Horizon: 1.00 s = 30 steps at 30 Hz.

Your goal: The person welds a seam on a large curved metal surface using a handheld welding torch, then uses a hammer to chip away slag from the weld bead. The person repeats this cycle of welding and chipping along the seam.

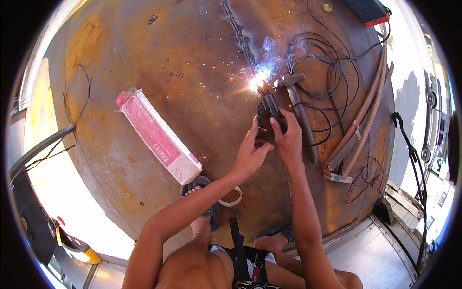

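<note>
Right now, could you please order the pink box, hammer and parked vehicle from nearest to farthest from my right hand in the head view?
1. Hammer, just right of your right hand.
2. Pink box, off to its left.
3. Parked vehicle, at the picture's far right.

Bright sunlight whitens the pale, flat ground [402, 53] at right. Beyond stands a silvery-grey, dark-wheeled vehicle [437, 127].

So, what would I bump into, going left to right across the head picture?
Pink-and-white box → left hand → right hand → long brown strips → parked vehicle.
</note>
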Each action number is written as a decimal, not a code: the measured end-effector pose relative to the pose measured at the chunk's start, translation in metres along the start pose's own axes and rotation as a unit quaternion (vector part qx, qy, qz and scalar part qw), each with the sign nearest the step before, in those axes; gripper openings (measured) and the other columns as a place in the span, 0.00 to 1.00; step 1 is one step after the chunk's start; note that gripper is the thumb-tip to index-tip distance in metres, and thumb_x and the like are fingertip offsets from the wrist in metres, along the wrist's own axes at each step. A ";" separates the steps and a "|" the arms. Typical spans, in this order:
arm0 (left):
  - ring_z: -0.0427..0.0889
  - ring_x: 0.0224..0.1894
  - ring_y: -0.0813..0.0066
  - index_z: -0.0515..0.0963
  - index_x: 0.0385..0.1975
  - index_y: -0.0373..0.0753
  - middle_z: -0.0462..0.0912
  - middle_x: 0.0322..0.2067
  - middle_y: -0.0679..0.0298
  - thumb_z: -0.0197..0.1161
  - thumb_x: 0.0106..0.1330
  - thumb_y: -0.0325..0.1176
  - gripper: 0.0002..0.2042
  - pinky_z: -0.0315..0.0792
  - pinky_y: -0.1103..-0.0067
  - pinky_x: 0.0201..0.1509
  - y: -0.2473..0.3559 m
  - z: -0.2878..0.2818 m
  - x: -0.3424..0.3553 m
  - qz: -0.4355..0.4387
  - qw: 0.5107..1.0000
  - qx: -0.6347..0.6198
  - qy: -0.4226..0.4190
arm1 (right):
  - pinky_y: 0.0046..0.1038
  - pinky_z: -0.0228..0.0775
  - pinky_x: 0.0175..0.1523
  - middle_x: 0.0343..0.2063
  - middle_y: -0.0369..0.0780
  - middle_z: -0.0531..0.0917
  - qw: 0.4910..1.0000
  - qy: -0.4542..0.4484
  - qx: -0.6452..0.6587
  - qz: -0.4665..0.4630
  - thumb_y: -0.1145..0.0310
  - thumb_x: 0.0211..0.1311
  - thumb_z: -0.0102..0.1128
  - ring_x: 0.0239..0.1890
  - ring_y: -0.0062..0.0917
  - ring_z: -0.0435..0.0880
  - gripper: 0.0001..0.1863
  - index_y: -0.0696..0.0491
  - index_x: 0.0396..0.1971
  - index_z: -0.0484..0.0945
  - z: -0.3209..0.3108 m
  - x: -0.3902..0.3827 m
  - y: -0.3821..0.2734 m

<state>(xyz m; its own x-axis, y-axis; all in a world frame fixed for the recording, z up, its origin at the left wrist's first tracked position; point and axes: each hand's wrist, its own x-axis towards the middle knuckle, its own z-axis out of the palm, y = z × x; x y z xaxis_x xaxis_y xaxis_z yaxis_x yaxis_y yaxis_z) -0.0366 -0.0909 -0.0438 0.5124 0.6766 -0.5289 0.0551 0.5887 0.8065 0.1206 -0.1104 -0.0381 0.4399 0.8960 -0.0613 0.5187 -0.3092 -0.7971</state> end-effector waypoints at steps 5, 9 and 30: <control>0.82 0.51 0.70 0.42 0.90 0.41 0.73 0.62 0.52 0.67 0.72 0.20 0.50 0.84 0.73 0.56 -0.003 0.000 0.001 0.002 1.000 -0.014 -0.004 | 0.46 0.78 0.57 0.51 0.53 0.86 1.000 0.002 -0.002 -0.001 0.64 0.80 0.67 0.53 0.53 0.87 0.20 0.61 0.61 0.81 0.000 0.000 -0.001; 0.82 0.50 0.71 0.43 0.90 0.41 0.74 0.61 0.53 0.67 0.72 0.21 0.50 0.84 0.73 0.56 -0.003 -0.001 0.001 0.003 1.000 0.002 -0.001 | 0.46 0.79 0.57 0.51 0.54 0.86 1.000 -0.001 0.001 0.002 0.64 0.80 0.67 0.53 0.53 0.87 0.19 0.61 0.61 0.81 0.000 0.000 0.000; 0.80 0.64 0.67 0.59 0.76 0.27 0.75 0.67 0.50 0.73 0.80 0.43 0.38 0.75 0.68 0.70 0.035 0.001 -0.049 -0.032 0.974 -0.174 0.140 | 0.51 0.84 0.46 0.61 0.50 0.79 0.996 -0.063 -0.046 -0.051 0.76 0.68 0.70 0.49 0.56 0.89 0.34 0.54 0.73 0.70 0.001 -0.063 -0.076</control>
<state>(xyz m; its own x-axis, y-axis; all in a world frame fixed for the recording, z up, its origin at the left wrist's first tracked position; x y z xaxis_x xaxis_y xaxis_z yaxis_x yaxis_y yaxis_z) -0.0586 -0.1038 0.0102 0.2602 0.6988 -0.6663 -0.2399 0.7153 0.6564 0.0525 -0.1431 0.0262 0.2883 0.9555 -0.0627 0.6233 -0.2369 -0.7452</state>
